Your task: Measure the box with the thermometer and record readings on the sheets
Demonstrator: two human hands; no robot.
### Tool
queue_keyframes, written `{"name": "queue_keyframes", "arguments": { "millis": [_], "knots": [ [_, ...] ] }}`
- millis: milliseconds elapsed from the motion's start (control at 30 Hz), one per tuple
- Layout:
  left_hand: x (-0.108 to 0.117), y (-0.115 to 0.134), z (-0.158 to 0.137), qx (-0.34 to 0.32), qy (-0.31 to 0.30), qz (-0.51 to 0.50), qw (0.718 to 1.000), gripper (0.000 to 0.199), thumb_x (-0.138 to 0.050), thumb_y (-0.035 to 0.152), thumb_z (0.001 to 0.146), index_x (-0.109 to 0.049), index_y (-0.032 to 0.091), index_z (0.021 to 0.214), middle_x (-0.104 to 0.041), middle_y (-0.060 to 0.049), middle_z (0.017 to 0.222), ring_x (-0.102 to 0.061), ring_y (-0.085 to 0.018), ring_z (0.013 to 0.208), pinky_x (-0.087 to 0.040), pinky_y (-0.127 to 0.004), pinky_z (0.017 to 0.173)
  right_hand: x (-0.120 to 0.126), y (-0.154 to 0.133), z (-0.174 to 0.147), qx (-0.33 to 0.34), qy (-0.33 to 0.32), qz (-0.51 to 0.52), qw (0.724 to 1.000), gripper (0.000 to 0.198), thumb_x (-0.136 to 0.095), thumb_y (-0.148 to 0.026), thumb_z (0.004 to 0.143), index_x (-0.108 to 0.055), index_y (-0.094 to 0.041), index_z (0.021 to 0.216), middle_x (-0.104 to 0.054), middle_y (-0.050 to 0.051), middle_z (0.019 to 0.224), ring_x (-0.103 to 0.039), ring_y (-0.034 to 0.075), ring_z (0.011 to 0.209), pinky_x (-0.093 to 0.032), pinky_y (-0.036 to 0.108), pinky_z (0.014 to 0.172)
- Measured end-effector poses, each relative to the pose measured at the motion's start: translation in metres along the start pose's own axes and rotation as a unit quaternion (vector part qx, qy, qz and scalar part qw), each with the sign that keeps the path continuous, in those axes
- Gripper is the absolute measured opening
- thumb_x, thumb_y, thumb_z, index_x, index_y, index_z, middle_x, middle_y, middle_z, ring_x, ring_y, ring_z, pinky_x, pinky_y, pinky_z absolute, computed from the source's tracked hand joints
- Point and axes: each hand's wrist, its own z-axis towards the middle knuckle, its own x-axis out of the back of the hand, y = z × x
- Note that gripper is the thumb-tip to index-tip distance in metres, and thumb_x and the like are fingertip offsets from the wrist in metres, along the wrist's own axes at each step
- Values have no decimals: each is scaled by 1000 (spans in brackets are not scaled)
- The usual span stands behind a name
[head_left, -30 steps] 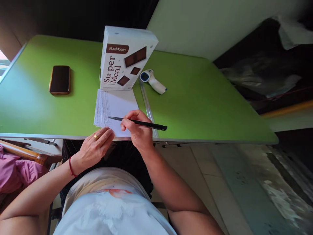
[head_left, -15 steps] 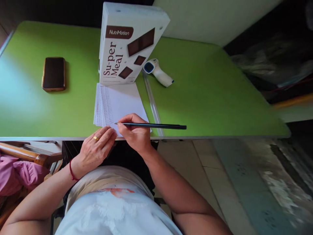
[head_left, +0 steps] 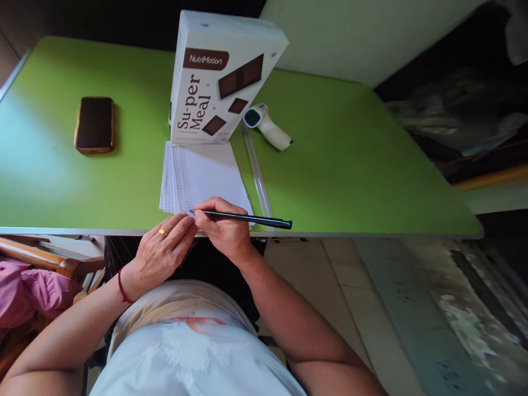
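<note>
A black pen (head_left: 251,219) is pinched in my right hand (head_left: 225,228), its tip touching the top sheet near the front edge. Under it lie sheets of white paper (head_left: 212,170), slightly fanned at the left, with columns of small handwriting down their left part. My left hand (head_left: 165,245), with a ring on one finger, rests its outstretched fingers flat on the near edge of the paper, close beside the pen tip. Just right of the paper lies a clear ruler (head_left: 256,176). A white NutriMotion box (head_left: 223,82) stands upright at the paper's far edge.
On the green table (head_left: 350,165) a dark phone in a brown-edged case (head_left: 94,125) lies at the left. A white handheld thermometer (head_left: 270,129) lies right of the box. Pink cloth (head_left: 49,291) hangs over a wooden chair (head_left: 70,265) at lower left.
The pen's back end has swung left and slightly down toward me, while its tip stays near the same spot on the paper. My left hand keeps its place; the view has shifted slightly.
</note>
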Motion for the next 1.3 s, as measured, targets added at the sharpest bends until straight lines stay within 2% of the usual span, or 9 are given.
{"name": "queue_keyframes", "arguments": {
  "millis": [233,333,467,567,667,867,1033,1200,1300],
  "knots": [
    [0,0,-2,10,-7,-19,1000,33,-41,3,107,-66,7,128,-80,-16,118,-77,-24,117,-64,-35,103,2,-4,2,-40,-20,-14,999,12,-64,-29,85,-68,-26,74,-73,-1,69,-62,15,59,-54,28,62],
    [0,0,0,7,-2,-9,1000,31,-40,4,108,-67,7,125,-80,-15,116,-78,-24,114,-66,-34,101,2,-4,2,-50,-26,-10,998,12,-64,-30,84,-68,-26,74,-72,-2,68,-61,16,59,-55,28,63],
    [0,0,0,7,1,-3,1000,30,-40,4,109,-67,5,123,-81,-16,114,-79,-25,112,-66,-34,100,2,-4,2,-51,-26,3,998,12,-64,-29,84,-67,-25,73,-71,-2,65,-60,15,57,-53,27,61],
    [-1,0,-2,13,-8,-13,1000,32,-42,4,108,-65,9,130,-80,-15,119,-77,-24,117,-65,-35,102,2,-4,2,-51,-8,14,999,12,-65,-28,84,-67,-25,73,-70,-3,64,-59,14,55,-52,27,58],
    [-2,0,-3,12,-8,-9,1000,29,-44,4,107,-65,7,127,-80,-16,117,-78,-25,116,-66,-35,101,1,-3,2,-43,9,11,999,13,-65,-27,85,-67,-25,72,-70,-3,64,-59,13,55,-51,26,58],
    [0,-2,-3,16,-22,-29,999,36,-41,3,106,-65,10,133,-79,-15,122,-75,-24,122,-64,-36,105,0,-2,3,-48,-10,0,999,13,-64,-29,84,-66,-25,72,-69,-3,63,-59,14,56,-52,27,60],
    [-2,-2,-6,12,-17,-19,1000,34,-42,3,106,-66,7,130,-79,-17,121,-76,-25,121,-64,-36,105,1,-4,3,-53,-10,7,999,13,-63,-28,83,-65,-25,71,-68,-3,62,-58,14,55,-51,27,59],
    [-5,-2,-9,27,-21,-45,998,41,-44,4,106,-63,11,141,-77,-16,126,-73,-25,127,-62,-37,108,1,-4,3,-63,-8,2,998,12,-63,-30,82,-64,-26,70,-69,-3,63,-58,15,56,-52,28,59],
    [-4,-2,-8,20,-18,-35,999,37,-45,3,106,-65,9,137,-78,-16,124,-74,-25,124,-63,-37,107,1,-3,3,-59,-2,5,998,13,-63,-30,83,-64,-26,70,-69,-3,63,-58,15,56,-51,27,59]
  ]
}}
